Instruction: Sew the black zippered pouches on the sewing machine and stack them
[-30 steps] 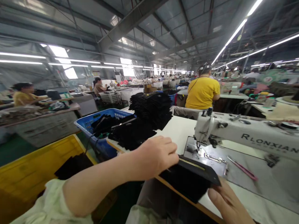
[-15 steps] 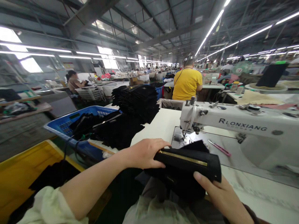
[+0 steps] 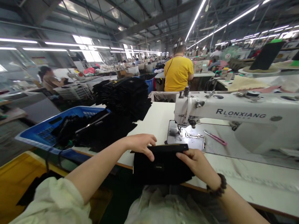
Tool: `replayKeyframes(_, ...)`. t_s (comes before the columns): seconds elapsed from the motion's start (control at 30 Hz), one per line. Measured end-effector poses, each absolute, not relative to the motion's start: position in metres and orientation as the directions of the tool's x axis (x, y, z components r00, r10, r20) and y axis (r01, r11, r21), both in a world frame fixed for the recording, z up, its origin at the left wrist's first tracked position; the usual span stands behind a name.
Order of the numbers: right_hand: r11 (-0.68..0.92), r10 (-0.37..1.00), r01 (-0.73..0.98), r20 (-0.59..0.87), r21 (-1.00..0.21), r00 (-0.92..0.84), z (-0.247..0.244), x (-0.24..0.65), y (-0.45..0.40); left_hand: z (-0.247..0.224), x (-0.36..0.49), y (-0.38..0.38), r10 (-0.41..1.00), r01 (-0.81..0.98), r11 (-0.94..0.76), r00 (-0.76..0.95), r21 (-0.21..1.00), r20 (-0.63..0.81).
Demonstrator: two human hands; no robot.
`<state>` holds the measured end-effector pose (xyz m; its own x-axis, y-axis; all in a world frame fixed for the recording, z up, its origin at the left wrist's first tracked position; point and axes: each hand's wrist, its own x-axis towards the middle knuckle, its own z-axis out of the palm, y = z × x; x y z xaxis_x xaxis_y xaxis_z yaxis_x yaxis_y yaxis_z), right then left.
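White worktop, near edge: there the black fabric piece is gripped along its top by left hand and right hand, apparently being squared up, even tension called for next.

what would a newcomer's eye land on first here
Probably the bright yellow shirt of a co-worker seen from behind, upper middle, beyond the white sewing machine on the right. Next, likely the tall black stack left of centre, beside the blue basket. Closest, lower middle, a black piece with a small label spans the left grip and right grip.
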<state>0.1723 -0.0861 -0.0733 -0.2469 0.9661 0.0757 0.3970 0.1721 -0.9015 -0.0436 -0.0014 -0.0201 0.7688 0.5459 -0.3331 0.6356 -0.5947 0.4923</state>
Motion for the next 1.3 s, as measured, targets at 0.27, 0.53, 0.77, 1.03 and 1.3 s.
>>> replayKeyframes(0.27, 0.123, 0.958, 0.405, 0.002, -0.906, -0.285, -0.086, 0.171, -0.068, -0.056, -0.007, 0.013, 0.668, 0.488, -0.299, 0.721, 0.82, -0.186)
replayKeyframes(0.53, 0.045, 0.945, 0.397, -0.09, -0.917, -0.314, -0.096, 0.183, -0.079, -0.053, -0.014, 0.02, 0.749, 0.591, -0.279, 0.628, 0.757, -0.214)
replayKeyframes(0.77, -0.07, 0.934, 0.372, -0.192, -0.926, -0.301, -0.106, 0.187, -0.078, -0.059, -0.01, 0.021, 0.732, 0.541, -0.106, 0.61, 0.834, -0.302)
replayKeyframes(1.03, -0.096, 0.91, 0.292, -0.203, -0.951, -0.362, -0.101, 0.18, -0.08, -0.04, -0.003, 0.028, 0.737, 0.687, -0.325, 0.615, 0.65, -0.281)
replayKeyframes(1.3, -0.1, 0.924, 0.291, -0.197, -0.951, -0.327, -0.098, 0.179, -0.074, -0.03, 0.002, 0.04, 0.721, 0.714, -0.436, 0.642, 0.548, -0.262)
